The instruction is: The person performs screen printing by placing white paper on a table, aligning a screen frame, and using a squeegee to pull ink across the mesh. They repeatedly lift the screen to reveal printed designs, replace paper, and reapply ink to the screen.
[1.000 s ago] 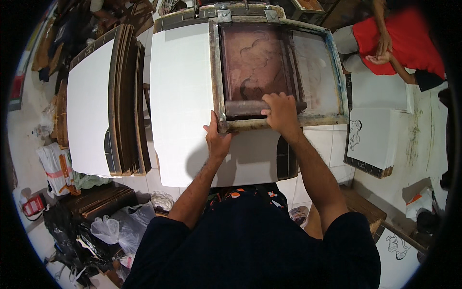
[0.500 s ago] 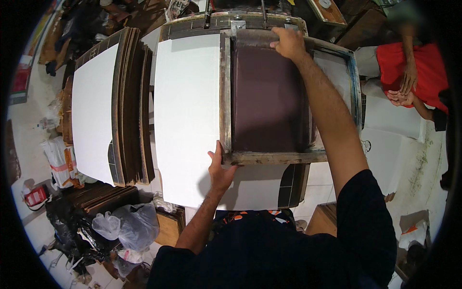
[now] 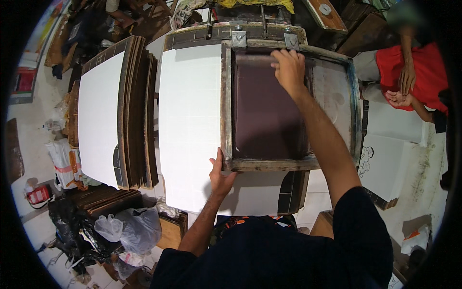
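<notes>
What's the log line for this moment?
left hand: at screen frame near-left corner | right hand: gripping squeegee, far end of dark mesh | screen frame: over white sheet

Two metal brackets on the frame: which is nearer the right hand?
The right bracket, just beyond the right hand; the left bracket sits near the far-left corner of the frame.

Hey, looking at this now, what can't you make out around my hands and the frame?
All in the head view:
White sheet under the screen frame: frame and dark mesh cover that part.
Squeegee: blur and your right hand obscure its exact edges.
Line drawing at right: its left part is hidden behind the frame.
Co-worker in red: cut off by the dark fisheye rim.
</notes>
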`<state>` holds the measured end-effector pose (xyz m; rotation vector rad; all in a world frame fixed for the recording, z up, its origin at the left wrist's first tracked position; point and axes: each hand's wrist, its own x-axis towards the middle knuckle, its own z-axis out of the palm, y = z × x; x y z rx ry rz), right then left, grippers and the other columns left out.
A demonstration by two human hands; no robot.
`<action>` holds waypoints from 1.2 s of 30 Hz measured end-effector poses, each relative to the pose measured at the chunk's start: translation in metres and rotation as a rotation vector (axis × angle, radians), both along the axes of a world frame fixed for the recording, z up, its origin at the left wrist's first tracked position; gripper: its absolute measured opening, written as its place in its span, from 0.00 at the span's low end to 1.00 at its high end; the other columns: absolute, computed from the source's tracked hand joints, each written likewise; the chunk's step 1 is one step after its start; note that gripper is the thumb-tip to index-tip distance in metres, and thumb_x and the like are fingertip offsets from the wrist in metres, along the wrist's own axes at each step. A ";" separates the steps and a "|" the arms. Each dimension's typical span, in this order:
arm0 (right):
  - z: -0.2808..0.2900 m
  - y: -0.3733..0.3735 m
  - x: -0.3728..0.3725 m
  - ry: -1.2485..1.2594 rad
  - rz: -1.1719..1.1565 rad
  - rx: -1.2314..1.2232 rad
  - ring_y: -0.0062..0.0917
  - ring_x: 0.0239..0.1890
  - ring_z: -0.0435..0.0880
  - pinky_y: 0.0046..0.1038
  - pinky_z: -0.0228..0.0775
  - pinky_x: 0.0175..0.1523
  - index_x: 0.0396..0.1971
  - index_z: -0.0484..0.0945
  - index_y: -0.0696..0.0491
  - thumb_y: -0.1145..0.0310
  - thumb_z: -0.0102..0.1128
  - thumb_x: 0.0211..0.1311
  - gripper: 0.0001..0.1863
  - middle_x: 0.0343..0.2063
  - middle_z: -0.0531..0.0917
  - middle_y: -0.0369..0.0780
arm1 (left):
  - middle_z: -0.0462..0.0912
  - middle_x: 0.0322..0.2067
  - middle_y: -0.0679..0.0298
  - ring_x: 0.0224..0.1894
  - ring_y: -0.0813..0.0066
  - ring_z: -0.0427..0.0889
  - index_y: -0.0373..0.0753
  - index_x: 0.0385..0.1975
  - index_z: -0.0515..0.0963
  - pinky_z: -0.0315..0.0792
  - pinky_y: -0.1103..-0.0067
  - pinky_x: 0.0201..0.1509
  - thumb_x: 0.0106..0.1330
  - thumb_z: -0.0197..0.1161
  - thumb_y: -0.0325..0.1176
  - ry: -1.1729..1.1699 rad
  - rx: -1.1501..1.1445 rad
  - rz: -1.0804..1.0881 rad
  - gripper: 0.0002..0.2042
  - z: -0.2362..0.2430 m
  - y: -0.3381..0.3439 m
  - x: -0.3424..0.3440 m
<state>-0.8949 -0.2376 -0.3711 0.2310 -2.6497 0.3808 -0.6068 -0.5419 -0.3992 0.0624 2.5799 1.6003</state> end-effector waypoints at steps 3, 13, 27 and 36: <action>-0.005 0.000 -0.025 -0.060 -0.036 0.004 0.35 0.49 0.79 0.40 0.65 0.57 0.42 0.85 0.46 0.72 0.74 0.53 0.15 0.40 0.85 0.34 | 0.82 0.59 0.42 0.64 0.56 0.81 0.32 0.79 0.49 0.35 0.59 0.84 0.55 0.69 0.16 0.000 -0.053 0.013 0.50 0.000 0.000 0.001; 0.020 -0.047 0.241 -0.203 0.014 -0.146 0.39 0.41 0.77 0.42 0.67 0.48 0.38 0.83 0.48 0.82 0.64 0.41 0.20 0.34 0.81 0.38 | 0.81 0.60 0.44 0.63 0.49 0.82 0.30 0.78 0.50 0.29 0.44 0.80 0.53 0.73 0.18 0.065 0.039 0.000 0.51 -0.015 -0.002 0.004; 0.212 -0.040 0.210 0.392 -0.031 0.111 0.35 0.42 0.83 0.42 0.67 0.48 0.40 0.82 0.48 0.39 0.81 0.46 0.31 0.35 0.84 0.36 | 0.82 0.56 0.44 0.55 0.65 0.84 0.30 0.78 0.49 0.79 0.72 0.60 0.57 0.81 0.24 0.287 0.449 -0.014 0.53 0.204 0.009 -0.073; 0.372 -0.037 0.126 0.325 -0.147 0.109 0.46 0.33 0.87 0.44 0.77 0.41 0.23 0.83 0.55 0.26 0.67 0.50 0.39 0.23 0.85 0.50 | 0.79 0.61 0.39 0.65 0.45 0.78 0.29 0.67 0.72 0.69 0.62 0.71 0.82 0.48 0.44 0.322 -0.498 0.272 0.26 0.081 -0.311 -0.102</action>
